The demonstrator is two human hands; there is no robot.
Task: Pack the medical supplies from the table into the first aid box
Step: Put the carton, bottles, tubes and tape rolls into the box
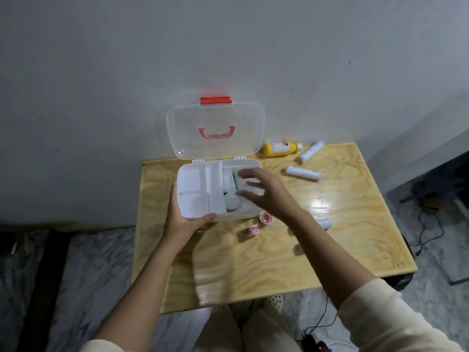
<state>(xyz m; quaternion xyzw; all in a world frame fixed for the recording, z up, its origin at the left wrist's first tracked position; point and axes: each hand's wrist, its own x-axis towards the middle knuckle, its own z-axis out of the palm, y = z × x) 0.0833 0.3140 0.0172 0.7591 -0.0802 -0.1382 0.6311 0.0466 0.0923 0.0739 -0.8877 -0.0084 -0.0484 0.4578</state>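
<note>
The white first aid box (pixel 193 191) lies open on the wooden table (pixel 266 262), its clear lid (pixel 215 130) leaning on the wall. A white divided tray fills its left half; white and green items lie in its right half. My left hand (pixel 181 219) grips the box's front left corner. My right hand (pixel 264 190) hovers over the box's right half, fingers spread and blurred, holding nothing. On the table lie a yellow bottle (pixel 279 149), two white rolls (pixel 311 151) (pixel 303 173), and two small tape rolls (pixel 265 216) (pixel 251 231). Another white roll (pixel 326 223) shows behind my right forearm.
The wall stands right behind the box. A grey ledge (pixel 418 148) rises to the right of the table. Black cables (pixel 429 235) trail on the floor at the right, and a small black device (pixel 316 345) lies by my feet.
</note>
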